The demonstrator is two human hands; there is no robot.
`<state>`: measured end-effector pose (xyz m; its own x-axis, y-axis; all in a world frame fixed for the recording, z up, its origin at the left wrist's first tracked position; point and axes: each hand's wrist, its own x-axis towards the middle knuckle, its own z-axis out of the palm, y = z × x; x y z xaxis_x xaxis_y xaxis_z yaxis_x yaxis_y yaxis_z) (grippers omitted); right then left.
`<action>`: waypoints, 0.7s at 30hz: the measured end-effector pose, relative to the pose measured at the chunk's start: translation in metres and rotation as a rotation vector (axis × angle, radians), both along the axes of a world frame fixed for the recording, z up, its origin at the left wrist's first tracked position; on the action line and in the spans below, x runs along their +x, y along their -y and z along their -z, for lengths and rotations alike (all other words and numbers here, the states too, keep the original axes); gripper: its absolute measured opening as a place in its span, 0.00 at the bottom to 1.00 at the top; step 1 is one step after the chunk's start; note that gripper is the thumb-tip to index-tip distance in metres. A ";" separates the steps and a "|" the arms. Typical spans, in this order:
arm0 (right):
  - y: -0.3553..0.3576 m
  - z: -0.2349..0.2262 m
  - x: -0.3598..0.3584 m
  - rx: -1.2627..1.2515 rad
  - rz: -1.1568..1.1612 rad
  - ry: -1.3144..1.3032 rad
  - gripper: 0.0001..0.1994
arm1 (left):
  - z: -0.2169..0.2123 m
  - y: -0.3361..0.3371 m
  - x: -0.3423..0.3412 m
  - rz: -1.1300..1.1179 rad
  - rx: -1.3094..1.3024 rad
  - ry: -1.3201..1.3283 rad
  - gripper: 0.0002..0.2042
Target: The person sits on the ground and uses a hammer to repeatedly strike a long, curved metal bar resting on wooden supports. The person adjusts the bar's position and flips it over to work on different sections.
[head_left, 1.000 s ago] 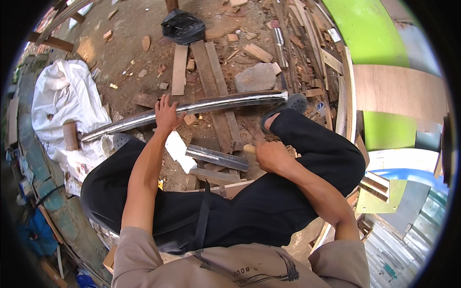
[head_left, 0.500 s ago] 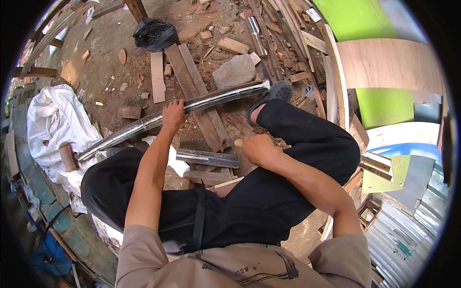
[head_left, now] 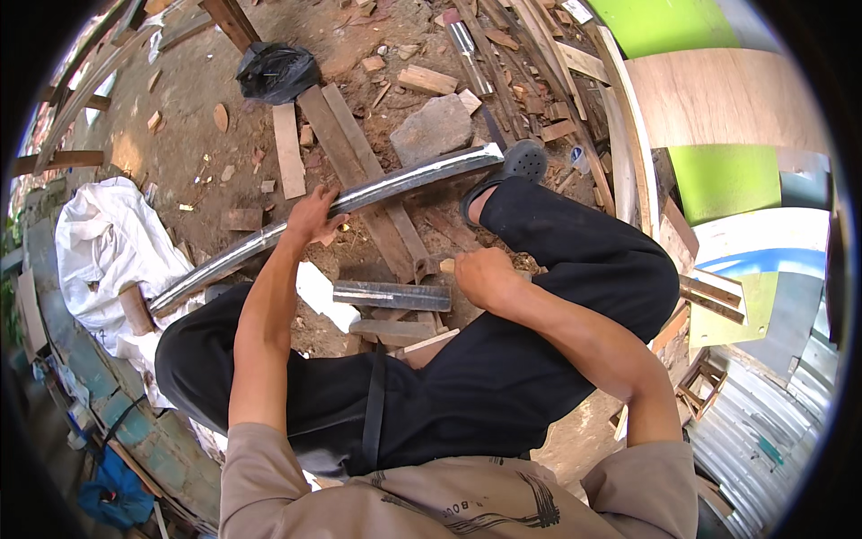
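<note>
A long, narrow dark bar (head_left: 417,177) with a pale stripe lies slantwise in front of me, crossing two boards on the ground. My left hand (head_left: 312,216) grips it left of its middle, fingers over the far edge and thumb on the near side. Beside my right thigh, my right hand (head_left: 489,277) is closed in a fist. A pale wooden end (head_left: 447,266) pokes out of its left side; the rest is hidden, so its kind cannot be told. Between my legs rests a short dark block (head_left: 392,296) with a similar stripe.
White cloth (head_left: 117,242) lies at the left, near the bar's end. Beyond the bar are a grey stone (head_left: 433,129), a black plastic bag (head_left: 278,72) and wood scraps. Timber strips (head_left: 539,67), coloured panels (head_left: 725,184) and corrugated sheets (head_left: 763,422) line the right.
My left hand has shifted slightly left and nearer along the bar, its thumb now spread from the fingers. The bar's visible face looks turned, greyer than before. My right fist stays put.
</note>
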<state>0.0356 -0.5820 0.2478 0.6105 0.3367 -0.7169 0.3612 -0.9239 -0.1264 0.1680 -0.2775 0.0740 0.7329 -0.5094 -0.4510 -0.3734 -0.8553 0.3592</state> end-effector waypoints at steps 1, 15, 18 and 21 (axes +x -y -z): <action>0.001 0.000 0.000 0.001 -0.030 0.012 0.10 | 0.002 -0.004 0.001 0.013 -0.021 -0.011 0.33; -0.011 -0.007 0.011 -0.057 0.021 -0.083 0.12 | 0.019 -0.016 0.006 -0.228 -0.281 0.007 0.21; -0.010 -0.001 0.007 -0.040 -0.026 -0.049 0.11 | 0.015 -0.009 0.005 -0.281 -0.346 -0.005 0.19; -0.007 0.004 0.003 -0.021 -0.063 -0.020 0.10 | 0.002 0.003 0.012 -0.306 -0.308 -0.113 0.15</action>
<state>0.0383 -0.5747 0.2437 0.5738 0.3591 -0.7360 0.4164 -0.9018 -0.1154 0.1796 -0.2803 0.0724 0.8259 -0.3997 -0.3977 -0.0636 -0.7669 0.6386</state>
